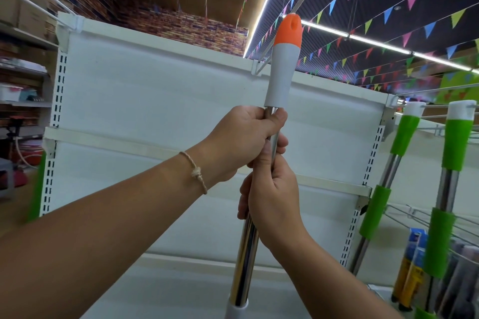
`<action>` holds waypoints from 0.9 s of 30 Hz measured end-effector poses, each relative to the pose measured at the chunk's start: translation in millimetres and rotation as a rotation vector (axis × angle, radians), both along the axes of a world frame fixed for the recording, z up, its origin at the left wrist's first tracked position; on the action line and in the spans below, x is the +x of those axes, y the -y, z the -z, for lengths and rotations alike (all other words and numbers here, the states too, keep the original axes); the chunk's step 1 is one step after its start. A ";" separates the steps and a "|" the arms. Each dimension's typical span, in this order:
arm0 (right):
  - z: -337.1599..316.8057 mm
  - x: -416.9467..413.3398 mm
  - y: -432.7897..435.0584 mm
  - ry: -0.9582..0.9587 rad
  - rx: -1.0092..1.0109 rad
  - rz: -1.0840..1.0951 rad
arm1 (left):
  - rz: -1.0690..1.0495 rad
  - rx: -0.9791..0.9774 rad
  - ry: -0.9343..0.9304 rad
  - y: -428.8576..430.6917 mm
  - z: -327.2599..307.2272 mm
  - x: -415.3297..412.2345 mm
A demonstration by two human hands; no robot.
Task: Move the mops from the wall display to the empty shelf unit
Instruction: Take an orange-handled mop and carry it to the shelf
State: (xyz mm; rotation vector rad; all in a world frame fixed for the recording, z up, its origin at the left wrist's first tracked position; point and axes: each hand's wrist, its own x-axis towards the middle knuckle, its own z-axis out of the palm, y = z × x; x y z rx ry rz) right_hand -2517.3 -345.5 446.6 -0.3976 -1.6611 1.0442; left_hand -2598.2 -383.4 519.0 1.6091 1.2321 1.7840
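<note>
Mop point(284, 65) upright, orange tip up.

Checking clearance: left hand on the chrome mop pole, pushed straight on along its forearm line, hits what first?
Likely the white metal back panel of the empty shelf unit, behind the left hand and the chrome mop pole it grips; the gap is hard to judge.

So the big white metal shelf unit point(181, 101) is basically a flat back panel between two slotted uprights point(59, 90), with a pale cross rail point(334, 184) partway down and a grey bracket point(363, 206) at its right end. White base shelf point(186, 282) at the bottom. In the next bay to the right, green-sleeved steel mop poles point(457, 147) stand upright.
</note>
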 end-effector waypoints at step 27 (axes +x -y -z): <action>-6.3 -4.7 -11.1 0.000 -0.050 0.002 | -0.030 0.011 -0.006 -10.7 -4.0 -3.8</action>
